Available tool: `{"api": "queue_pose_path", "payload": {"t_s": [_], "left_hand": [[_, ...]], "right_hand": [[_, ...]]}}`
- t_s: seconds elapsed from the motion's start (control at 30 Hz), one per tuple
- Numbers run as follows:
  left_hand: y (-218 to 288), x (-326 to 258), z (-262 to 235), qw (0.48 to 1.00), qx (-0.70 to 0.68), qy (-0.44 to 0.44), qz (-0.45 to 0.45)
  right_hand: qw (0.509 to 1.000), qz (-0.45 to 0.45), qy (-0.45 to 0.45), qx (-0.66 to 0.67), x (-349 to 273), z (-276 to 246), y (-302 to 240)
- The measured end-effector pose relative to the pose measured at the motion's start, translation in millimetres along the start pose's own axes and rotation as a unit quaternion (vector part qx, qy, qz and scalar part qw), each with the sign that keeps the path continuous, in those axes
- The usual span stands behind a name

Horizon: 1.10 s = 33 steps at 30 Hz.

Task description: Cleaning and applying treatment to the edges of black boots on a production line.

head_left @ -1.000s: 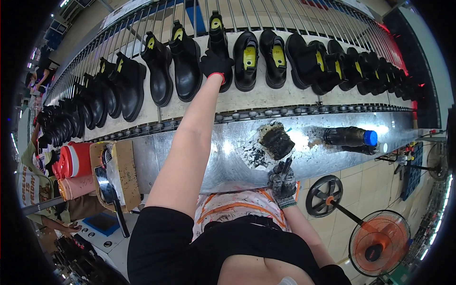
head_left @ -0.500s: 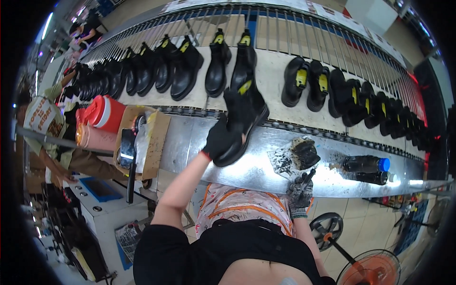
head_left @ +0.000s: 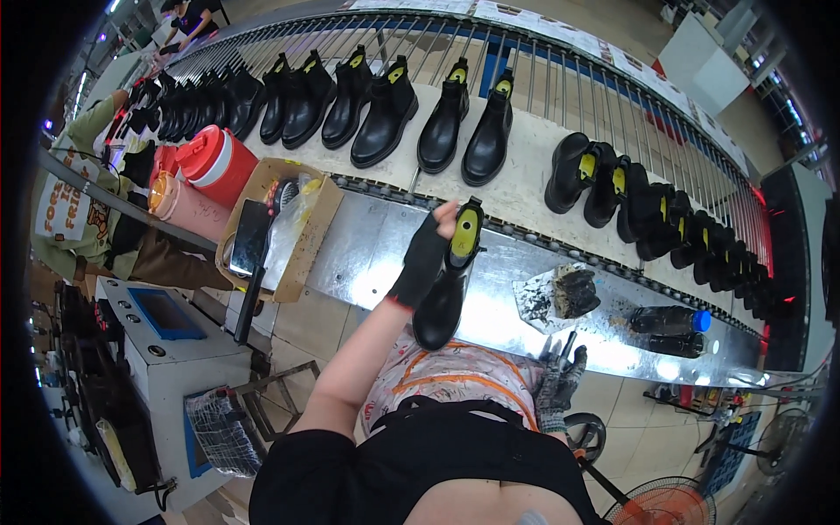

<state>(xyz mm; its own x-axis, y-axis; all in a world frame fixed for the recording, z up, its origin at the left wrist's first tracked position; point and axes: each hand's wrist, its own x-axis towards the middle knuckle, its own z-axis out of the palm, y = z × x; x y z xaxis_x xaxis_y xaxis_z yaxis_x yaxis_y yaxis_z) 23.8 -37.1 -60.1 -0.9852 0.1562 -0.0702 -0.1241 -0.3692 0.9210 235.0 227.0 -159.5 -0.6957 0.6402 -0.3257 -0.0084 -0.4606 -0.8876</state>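
My left hand (head_left: 422, 262), in a black glove with bare fingertips, grips a black ankle boot (head_left: 440, 315) by its shaft. Its toe points down toward my apron (head_left: 455, 376), and a yellow-green insole shows through the opening. Low at the bench's front edge is my right hand (head_left: 557, 385), in a grey, black-stained knit glove. From its closed fingers sticks up a slim dark stick (head_left: 570, 341), whose kind I cannot make out. Beyond that hand, a blackened sponge-like lump (head_left: 575, 293) rests by a smeared white sheet (head_left: 531, 302) on the metal bench (head_left: 367, 236).
Black boots (head_left: 385, 118) line the pale conveyor (head_left: 525, 140) behind the bench. Dark bottles (head_left: 661, 319), one blue-capped, lie on the right. At left are a cardboard box (head_left: 306, 236), a red jug (head_left: 219, 166) and another person (head_left: 74, 210). A fan (head_left: 669, 503) stands lower right.
My left hand has drawn the boot closer to my body, its opening now turned up into view. The grip has gone from the boot's front to its shaft. My head view has shifted.
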Motion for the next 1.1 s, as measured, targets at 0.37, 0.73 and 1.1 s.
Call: {"api": "queue_pose_path", "payload": {"t_s": [0.37, 0.73, 1.1], "left_hand": [[-7, 73, -8, 0.989, 0.019, -0.141, -0.050], [46, 29, 22, 0.931, -0.096, -0.324, 0.138], [44, 40, 37, 0.891, -0.027, -0.429, 0.145]], "right_hand": [[0.992, 0.051, 0.000, -0.118, -26, 54, -45], [0.985, 0.034, -0.165, -0.044, -28, 55, -93], [0.620, -0.326, -0.450, -0.554, -16, 133, -188]]}}
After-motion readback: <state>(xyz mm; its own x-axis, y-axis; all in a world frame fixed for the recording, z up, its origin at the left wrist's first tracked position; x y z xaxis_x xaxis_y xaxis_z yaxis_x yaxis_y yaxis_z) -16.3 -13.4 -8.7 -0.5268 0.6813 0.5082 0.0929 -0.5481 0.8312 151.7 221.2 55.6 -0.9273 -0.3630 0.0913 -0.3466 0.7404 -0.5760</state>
